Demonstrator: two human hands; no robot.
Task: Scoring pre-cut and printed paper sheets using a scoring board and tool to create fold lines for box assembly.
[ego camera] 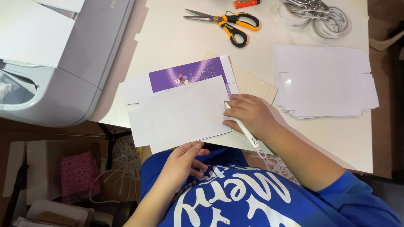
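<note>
A flat card cut-out [181, 111], white on the folded-over flap and purple on the strip above it, lies at the table's near edge. My right hand [249, 114] grips a white pen-shaped tool [244, 130] and presses its tip against the card's right edge. My left hand [185, 162] rests below the card's lower edge, fingers curled, thumb touching the card's bottom. A beige cardboard piece [252, 84] lies under the card and my right hand.
A grey cutting machine [63, 63] fills the left. Orange-and-black scissors [229, 23] and tape rolls [328, 21] lie at the far side. A stack of white cut-outs [324, 82] sits at right. Paper scraps and boxes [80, 176] lie on the floor at left.
</note>
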